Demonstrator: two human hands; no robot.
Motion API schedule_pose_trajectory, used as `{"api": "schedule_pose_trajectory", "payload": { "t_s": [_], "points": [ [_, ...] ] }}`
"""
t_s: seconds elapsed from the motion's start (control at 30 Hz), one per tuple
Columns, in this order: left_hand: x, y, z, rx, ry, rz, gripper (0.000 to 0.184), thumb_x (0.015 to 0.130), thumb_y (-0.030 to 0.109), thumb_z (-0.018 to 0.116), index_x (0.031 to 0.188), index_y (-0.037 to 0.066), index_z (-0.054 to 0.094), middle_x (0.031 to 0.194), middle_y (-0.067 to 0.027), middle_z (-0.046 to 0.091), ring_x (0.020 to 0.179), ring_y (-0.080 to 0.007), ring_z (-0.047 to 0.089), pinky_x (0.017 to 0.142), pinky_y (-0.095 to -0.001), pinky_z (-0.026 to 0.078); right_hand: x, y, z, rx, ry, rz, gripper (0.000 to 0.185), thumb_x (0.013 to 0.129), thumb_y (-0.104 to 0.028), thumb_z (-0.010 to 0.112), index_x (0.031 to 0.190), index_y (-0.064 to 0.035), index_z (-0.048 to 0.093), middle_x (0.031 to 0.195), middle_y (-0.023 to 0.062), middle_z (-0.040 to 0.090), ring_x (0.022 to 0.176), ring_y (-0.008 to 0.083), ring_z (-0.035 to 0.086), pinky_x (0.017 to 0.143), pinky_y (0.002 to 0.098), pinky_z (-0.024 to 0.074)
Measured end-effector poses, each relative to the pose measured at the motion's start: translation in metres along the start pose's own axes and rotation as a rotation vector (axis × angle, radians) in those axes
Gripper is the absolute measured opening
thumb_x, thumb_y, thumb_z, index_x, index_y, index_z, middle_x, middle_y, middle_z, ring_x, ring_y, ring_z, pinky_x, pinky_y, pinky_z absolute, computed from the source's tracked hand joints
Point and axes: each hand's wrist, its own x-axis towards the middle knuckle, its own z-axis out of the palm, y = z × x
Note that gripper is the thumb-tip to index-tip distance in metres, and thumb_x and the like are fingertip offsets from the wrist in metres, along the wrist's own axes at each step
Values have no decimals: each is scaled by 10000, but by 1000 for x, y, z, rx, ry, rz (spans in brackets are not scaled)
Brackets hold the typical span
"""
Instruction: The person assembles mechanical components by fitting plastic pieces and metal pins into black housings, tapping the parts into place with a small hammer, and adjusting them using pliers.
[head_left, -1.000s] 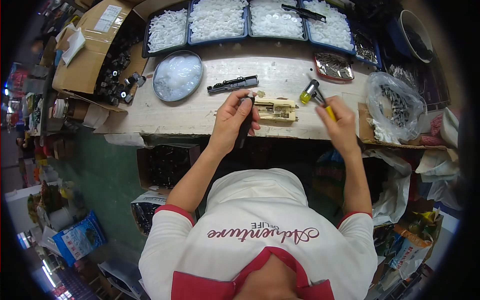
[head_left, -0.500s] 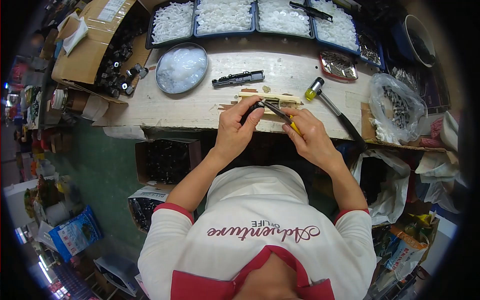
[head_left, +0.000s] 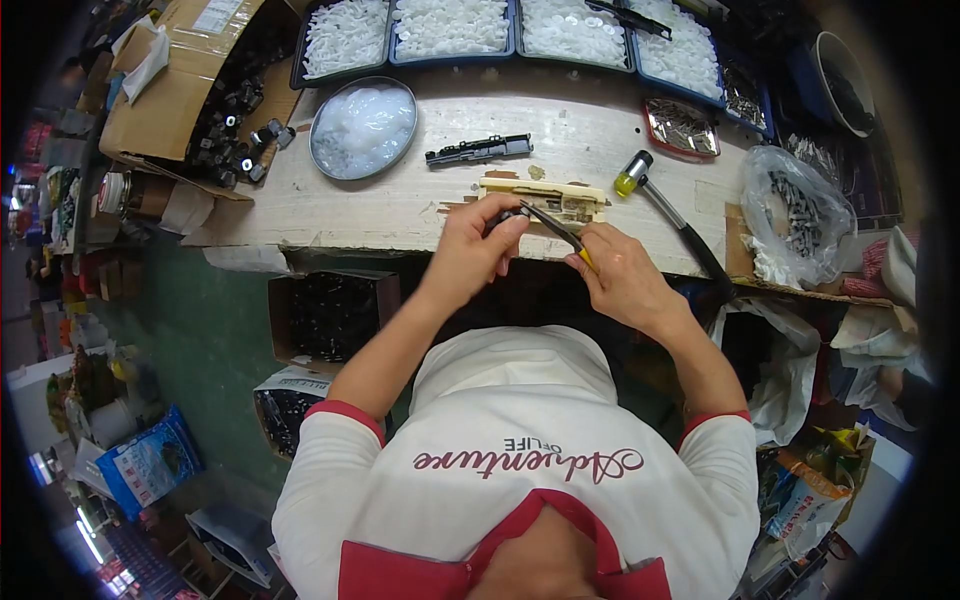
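Observation:
My left hand (head_left: pixel 468 255) is closed, fingertips pinching a small black part (head_left: pixel 503 215) that is mostly hidden by the fingers. Held in my right hand (head_left: pixel 628 272) are long-nosed pliers (head_left: pixel 552 222) with yellow grips. Their tips meet the black part at my left fingertips. Just beyond both hands, a cream-coloured fixture (head_left: pixel 540 188) with a slotted middle lies on the bench. Farther back rests a long black mechanical assembly (head_left: pixel 478 151).
A hammer (head_left: pixel 685 232) with a yellow-ended head lies right. A round dish (head_left: pixel 318 150) of whitish gel sits left, near a cardboard box (head_left: pixel 165 100) of black parts. Trays (head_left: pixel 450 62) of white pieces line the back. A plastic bag (head_left: pixel 762 215) of metal parts stands right.
My left fingers have shifted slightly around the black part, which now shows less. The pliers stay at it, with a slightly changed angle. The bench view has moved a little.

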Motion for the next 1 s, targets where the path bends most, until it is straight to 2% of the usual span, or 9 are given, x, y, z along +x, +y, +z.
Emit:
{"api": "schedule_pose_trajectory", "payload": {
  "t_s": [0.27,0.4,0.47,0.57,0.63,0.73,0.8,0.93,1.0],
  "points": [
    [0,-11,-25,-741,-536,-244,206,873,184,551,958,-3,538,625,-66,549,436,-117,512,355,-233,419,-1,-14,-11,-52,-30,-114,176,803,-117,589,785,40,511,822,183,531,765,346,530,668,404,445],
    [-22,-17,-48,-445,-311,-259,223,875,203,554,974,3,542,630,-56,549,457,-122,523,385,-248,434,-1,8,-10,-41,160,-106,205,836,-159,562,857,43,533,870,197,537,826,358,521,731,416,428],
    [-45,-35,-75,-277,-178,-267,231,875,212,555,985,10,546,636,-50,552,469,-122,527,406,-253,444,-2,25,-29,-115,318,179,236,865,-181,542,806,46,513,880,199,547,813,356,528,694,399,425],
    [-79,-81,-125,367,236,-260,254,862,215,567,1031,25,581,701,-88,585,579,-198,582,548,-270,495,-18,84,-53,-535,400,358,238,867,-207,532,797,20,551,832,174,546,802,339,528,672,420,404],
    [-97,-89,-149,1554,429,-149,297,804,249,612,1052,84,610,771,-123,642,702,-294,626,661,-358,504,-32,119,-61,-745,397,461,249,858,-243,539,800,-4,578,847,144,561,822,319,535,678,421,402],
    [-91,-61,-182,885,677,-39,237,773,245,629,896,44,654,814,-175,624,726,-353,595,673,-381,470,-44,157,-59,-916,401,535,267,854,-282,545,805,-23,590,867,115,577,840,295,544,705,420,388],
    [-75,-22,-188,946,839,-65,208,773,225,627,811,22,656,789,-179,617,707,-355,588,659,-397,459,-46,165,-57,-990,424,531,277,852,-301,547,807,-31,593,879,102,583,848,284,548,724,422,380],
    [-23,1,-230,1175,1096,427,191,807,145,564,909,-6,618,900,-199,574,781,-361,583,689,-425,459,-30,146,-58,-1074,574,458,274,836,-316,567,838,-46,611,897,105,587,859,278,550,767,414,371],
    [2,3,-248,1287,1129,245,200,813,123,539,964,7,598,951,-213,539,807,-380,576,703,-442,460,-17,130,-59,-1135,669,409,255,826,-300,582,848,-47,614,895,109,585,859,278,550,768,409,376]
  ]
}}
